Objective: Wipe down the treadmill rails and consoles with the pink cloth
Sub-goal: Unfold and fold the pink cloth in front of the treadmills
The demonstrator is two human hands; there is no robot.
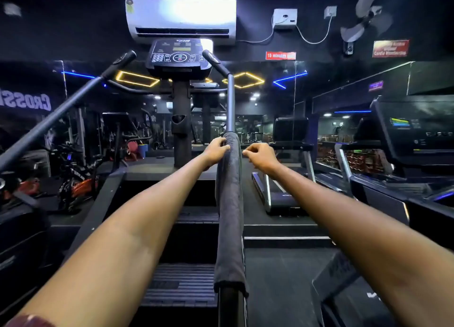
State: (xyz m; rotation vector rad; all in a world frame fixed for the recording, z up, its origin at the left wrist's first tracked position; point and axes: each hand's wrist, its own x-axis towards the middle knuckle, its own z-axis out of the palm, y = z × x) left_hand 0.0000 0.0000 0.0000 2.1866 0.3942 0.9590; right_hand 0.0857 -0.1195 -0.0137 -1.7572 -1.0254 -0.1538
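Nearest, below both forearms, ribbed black steps (181,285) with fine grooved treads climb toward the hands. Between the forearms runs the right rail (231,100), a smooth round grey tube, and a cloth (229,204) lies draped lengthwise over it; it has a soft, matte, towel-like weave with a stitched hem at its near end, and in this dim light it reads dark grey rather than pink. The left hand (216,151) has its fingers curled onto the far top edge of the cloth, pinching it against the rail. The right hand (261,156) sits just right of the cloth, thumb and fingers bent close together; whether they hold a fold of the fabric cannot be told.

Far to the left of the left hand, the left rail (61,113) slants up to a black foam-like grip. Beyond the hands stands a dark column carrying the console (179,56), a glossy black panel with a round central dial and a keypad; its brand lettering is too blurred to read. Right of the right hand are a treadmill (277,191) with silver side frames and another machine with a small coloured screen. On the far wall hangs a white air conditioner (181,17), a red sign (280,55) reading "15 minutes", a second red sign too blurred to read, and a grey wall fan (366,17). Mirrored letters at far left read "CROSS" backwards
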